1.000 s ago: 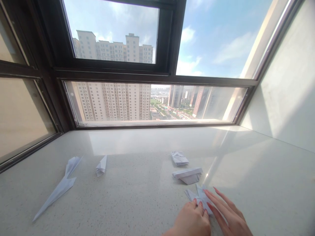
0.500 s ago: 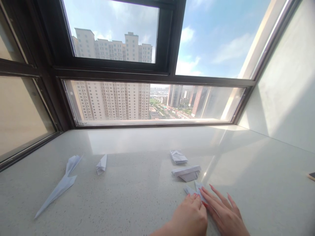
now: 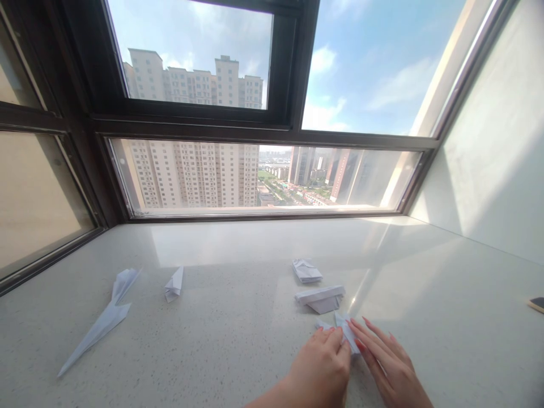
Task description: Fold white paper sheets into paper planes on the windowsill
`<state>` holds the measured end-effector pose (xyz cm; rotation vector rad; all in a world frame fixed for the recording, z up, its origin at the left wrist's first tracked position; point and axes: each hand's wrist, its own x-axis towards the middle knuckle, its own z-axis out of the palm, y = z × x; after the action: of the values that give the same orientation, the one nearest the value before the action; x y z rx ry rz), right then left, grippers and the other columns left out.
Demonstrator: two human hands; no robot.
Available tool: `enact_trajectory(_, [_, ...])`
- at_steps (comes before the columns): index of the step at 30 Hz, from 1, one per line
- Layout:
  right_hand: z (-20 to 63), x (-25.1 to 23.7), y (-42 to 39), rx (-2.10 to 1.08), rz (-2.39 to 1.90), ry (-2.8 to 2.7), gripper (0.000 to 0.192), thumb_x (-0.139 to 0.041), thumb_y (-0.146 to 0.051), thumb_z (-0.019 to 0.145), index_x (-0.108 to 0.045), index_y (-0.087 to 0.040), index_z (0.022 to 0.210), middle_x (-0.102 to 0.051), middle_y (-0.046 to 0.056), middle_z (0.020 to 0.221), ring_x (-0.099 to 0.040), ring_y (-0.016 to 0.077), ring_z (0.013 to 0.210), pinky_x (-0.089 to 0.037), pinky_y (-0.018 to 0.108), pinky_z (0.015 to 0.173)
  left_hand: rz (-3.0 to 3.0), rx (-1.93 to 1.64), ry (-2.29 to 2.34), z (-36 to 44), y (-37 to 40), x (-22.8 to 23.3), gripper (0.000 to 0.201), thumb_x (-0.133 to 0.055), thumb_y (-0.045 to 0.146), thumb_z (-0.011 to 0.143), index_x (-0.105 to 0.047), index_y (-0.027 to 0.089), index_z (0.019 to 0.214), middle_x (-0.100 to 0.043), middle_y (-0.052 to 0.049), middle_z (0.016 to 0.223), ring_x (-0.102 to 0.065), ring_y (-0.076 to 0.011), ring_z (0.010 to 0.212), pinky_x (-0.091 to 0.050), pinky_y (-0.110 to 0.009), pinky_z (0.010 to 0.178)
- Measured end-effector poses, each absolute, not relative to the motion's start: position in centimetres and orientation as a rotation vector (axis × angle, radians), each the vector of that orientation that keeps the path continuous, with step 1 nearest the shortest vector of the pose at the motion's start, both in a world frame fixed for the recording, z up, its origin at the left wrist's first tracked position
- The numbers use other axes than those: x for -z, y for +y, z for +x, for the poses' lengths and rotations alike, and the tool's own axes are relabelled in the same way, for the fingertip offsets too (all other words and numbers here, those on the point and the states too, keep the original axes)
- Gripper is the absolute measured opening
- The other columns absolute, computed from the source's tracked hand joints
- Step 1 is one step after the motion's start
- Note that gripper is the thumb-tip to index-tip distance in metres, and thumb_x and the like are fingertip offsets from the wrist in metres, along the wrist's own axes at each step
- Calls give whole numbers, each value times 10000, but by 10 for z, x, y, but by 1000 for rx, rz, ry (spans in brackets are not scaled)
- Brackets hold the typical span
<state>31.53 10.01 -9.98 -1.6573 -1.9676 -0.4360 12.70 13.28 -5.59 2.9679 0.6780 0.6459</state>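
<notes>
A small piece of folded white paper [image 3: 346, 333] lies on the sill with two pointed ends showing past my fingers; its lower part is covered. My left hand [image 3: 321, 362] has its fingers bent and closed over the left side of this paper, pressing it down. From the right, my right hand [image 3: 389, 360] lies against the paper's edge with fingers stretched out and slightly spread. Just beyond sits a boat-shaped paper fold [image 3: 323, 300], and behind that a squarish paper packet [image 3: 306, 272].
On the left of the pale speckled sill [image 3: 221, 351] lie a long, pointed paper fold [image 3: 96, 334] and a small folded paper [image 3: 174, 284]. A dark-topped object [image 3: 538, 304] shows at the right edge. Dark-framed windows [image 3: 272, 216] bound the far side, a wall [image 3: 497, 170] the right.
My left hand has shifted slightly left and back, uncovering more of the paper's right part. My right hand has moved a little right, its fingers still at the paper.
</notes>
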Motion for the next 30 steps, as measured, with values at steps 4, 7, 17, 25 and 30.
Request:
enact_trajectory(4, [315, 96, 100, 444, -1650, -1959, 381, -339, -416, 850, -567, -254, 1109, -596, 36, 1146, -495, 250, 1106, -337, 451, 936, 2975, -676, 781, 121, 134, 49, 410, -386, 240, 797, -431, 72, 1168, -460, -152, 1261, -453, -249, 1113, -362, -313, 940])
enact_trajectory(7, [314, 94, 99, 440, -1621, -1955, 389, -363, -449, 832, -583, -256, 1088, -610, 34, 1125, -520, 247, 1080, -366, 432, 920, 3012, -669, 793, 119, 135, 50, 397, -391, 258, 816, -437, 107, 1180, -471, -142, 1262, -472, -235, 1102, -382, -312, 924])
enact_trajectory(17, [323, 95, 100, 447, -1666, -2015, 362, -378, -397, 841, -554, -263, 1128, -588, 25, 1155, -514, 250, 1087, -410, 423, 876, 3131, -833, 848, 126, 149, 68, 329, -311, 236, 886, -474, 128, 1151, -551, -87, 1187, -535, -181, 1034, -425, -269, 872])
enact_trajectory(25, [324, 96, 100, 449, -1673, -2005, 360, -348, -375, 859, -549, -250, 1130, -584, 35, 1161, -518, 250, 1083, -421, 450, 865, 3185, -900, 744, 137, 148, 67, 312, -331, 208, 881, -470, 118, 1145, -568, -88, 1148, -537, -180, 1024, -425, -258, 858])
enact_trajectory(30, [323, 93, 99, 449, -1644, -1961, 360, -356, -384, 853, -568, -240, 1106, -602, 44, 1136, -533, 248, 1065, -430, 442, 868, 3195, -898, 743, 143, 149, 65, 302, -349, 203, 875, -473, 114, 1135, -567, -94, 1144, -537, -189, 1023, -434, -278, 856])
